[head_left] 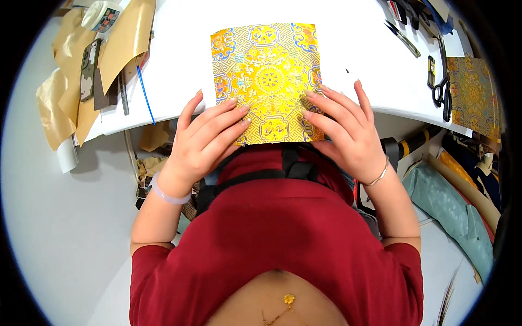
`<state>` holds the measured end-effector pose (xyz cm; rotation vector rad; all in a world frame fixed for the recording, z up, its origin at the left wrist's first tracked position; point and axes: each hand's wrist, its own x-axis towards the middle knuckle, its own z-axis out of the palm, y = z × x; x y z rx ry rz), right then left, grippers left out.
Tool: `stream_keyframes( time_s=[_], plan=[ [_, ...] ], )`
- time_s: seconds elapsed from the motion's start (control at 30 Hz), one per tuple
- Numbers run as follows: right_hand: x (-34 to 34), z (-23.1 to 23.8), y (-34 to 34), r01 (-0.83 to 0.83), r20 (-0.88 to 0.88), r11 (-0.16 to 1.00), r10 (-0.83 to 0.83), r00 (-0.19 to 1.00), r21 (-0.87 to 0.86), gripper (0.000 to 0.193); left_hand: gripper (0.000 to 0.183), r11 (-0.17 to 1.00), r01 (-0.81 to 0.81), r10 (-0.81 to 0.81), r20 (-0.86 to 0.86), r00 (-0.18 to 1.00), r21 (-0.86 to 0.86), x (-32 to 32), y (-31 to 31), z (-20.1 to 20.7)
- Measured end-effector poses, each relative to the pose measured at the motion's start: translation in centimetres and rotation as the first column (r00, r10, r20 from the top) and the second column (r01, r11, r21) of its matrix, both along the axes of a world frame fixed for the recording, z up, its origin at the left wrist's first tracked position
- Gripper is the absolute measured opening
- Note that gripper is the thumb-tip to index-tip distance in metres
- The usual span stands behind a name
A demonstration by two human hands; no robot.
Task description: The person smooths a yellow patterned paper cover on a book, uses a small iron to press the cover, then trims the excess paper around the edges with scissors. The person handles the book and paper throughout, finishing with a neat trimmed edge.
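A square of yellow brocade fabric (269, 79), woven with gold, blue and white medallion patterns, lies at the near edge of the white table. Its lower edge reaches past the table toward my body. My left hand (209, 130) rests on its lower left part, fingers stretched out and fingertips on the cloth. On the lower right side, my right hand (348, 127) lies with its fingers spread, the fingertips touching the cloth. My right thumb is partly hidden near the lower right corner. Neither hand grips the fabric as far as I see.
Brown paper (128, 38), a phone (88, 69), a white tub (101, 16) and a blue stick (145, 95) lie at the left. At the right are a pen (403, 39), black scissors (443, 95) and more patterned brocade (473, 98). Fabric rolls (448, 198) lie below the table.
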<state>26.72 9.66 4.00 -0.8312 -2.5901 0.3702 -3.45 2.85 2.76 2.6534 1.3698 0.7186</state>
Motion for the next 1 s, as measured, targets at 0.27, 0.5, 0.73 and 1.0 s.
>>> stream_keyframes(
  time_s=[0.27, 0.5, 0.73, 1.0],
  plan=[
    [0.1, 1.2, 1.8, -0.135, 0.009, 0.991, 0.135, 0.991, 0.002, 0.035, 0.028, 0.998, 0.051, -0.050, 0.015, 0.999, -0.045, -0.4, 0.6, 1.4],
    [-0.8, 1.5, 2.1, -0.069, -0.030, 0.997, 0.068, 0.997, -0.028, 0.022, 0.024, 0.997, 0.050, -0.048, 0.035, 0.998, -0.059, -0.4, 1.7, 2.2],
    [-1.8, 1.2, 2.6, 0.102, -0.172, 0.973, -0.139, 0.975, -0.208, 0.012, 0.023, 0.965, 0.020, 0.022, 0.158, 0.987, -0.262, -1.6, 2.9, 2.2],
    [-1.5, 2.1, 3.9, 0.036, -0.100, 0.933, -0.077, 0.992, -0.359, 0.015, 0.047, 0.975, 0.083, -0.074, 0.053, 0.996, -0.208, -1.7, 4.1, 3.1]
  ],
)
